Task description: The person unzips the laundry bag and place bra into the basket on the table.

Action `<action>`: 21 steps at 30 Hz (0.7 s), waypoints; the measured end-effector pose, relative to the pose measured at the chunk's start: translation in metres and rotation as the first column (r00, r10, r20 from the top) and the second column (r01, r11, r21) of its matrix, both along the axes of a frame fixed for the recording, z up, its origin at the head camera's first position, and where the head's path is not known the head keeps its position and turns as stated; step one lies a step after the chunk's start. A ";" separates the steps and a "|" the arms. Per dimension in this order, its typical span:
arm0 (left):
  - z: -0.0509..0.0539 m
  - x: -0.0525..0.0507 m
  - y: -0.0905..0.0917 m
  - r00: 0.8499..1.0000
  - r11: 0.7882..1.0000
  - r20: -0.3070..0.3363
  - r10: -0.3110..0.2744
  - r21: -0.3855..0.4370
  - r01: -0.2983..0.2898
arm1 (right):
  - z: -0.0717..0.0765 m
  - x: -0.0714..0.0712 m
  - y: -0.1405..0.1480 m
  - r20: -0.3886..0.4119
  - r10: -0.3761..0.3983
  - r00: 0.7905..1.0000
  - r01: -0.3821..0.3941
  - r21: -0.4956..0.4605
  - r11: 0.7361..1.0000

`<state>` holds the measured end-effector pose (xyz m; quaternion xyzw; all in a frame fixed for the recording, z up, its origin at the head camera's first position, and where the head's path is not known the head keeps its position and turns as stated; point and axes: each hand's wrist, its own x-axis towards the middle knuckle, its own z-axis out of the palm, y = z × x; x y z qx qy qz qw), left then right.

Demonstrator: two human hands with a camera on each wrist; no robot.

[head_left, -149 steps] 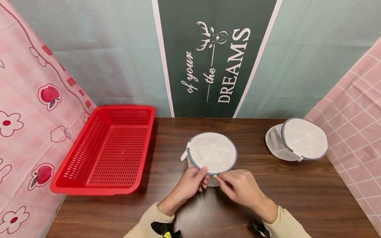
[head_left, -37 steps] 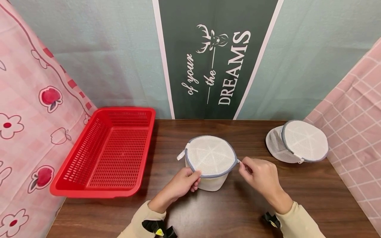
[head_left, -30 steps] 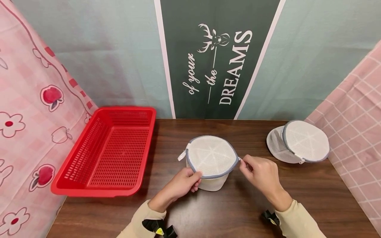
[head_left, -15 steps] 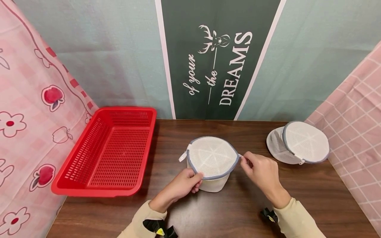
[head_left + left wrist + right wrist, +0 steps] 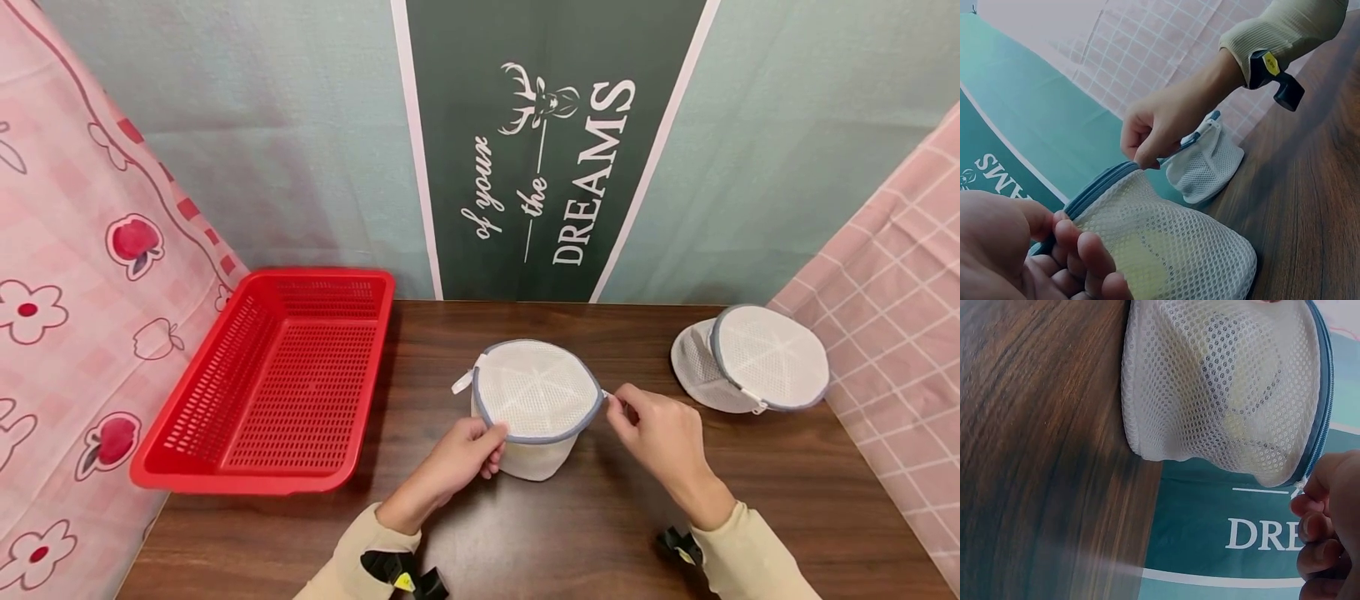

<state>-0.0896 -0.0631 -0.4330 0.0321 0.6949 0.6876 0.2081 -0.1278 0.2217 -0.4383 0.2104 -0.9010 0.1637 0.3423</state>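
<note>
while left fingers [image 5: 1094, 253] pinch one mesh bag [image 5: 536, 387], right fingers [image 5: 1317, 526] grip its zipper pull [image 5: 605, 394].

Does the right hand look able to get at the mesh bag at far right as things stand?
Likely yes: nothing visible stands between the right hand and the far-right bag. It pinches the zipper pull of the middle bag, though, so it would probably have to let go first.

Right hand [image 5: 663, 437] is now pinching the zipper pull [image 5: 605, 394] at the mesh bag's [image 5: 536, 392] right edge, not the front as earlier. Rim [image 5: 546, 440] is peaking there; front wall [image 5: 536, 461] is showing more.
</note>
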 end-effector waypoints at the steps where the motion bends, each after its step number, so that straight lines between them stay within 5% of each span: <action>1: 0.000 0.000 0.000 1.000 1.000 0.002 0.012 0.004 -0.012 | 0.000 0.001 0.000 0.007 0.000 1.000 0.000 -0.004 1.000; 21: -0.004 -0.004 -0.003 0.992 0.992 -0.002 0.124 0.037 -0.123 | 0.005 0.021 -0.006 0.099 0.045 0.994 -0.037 -0.082 0.996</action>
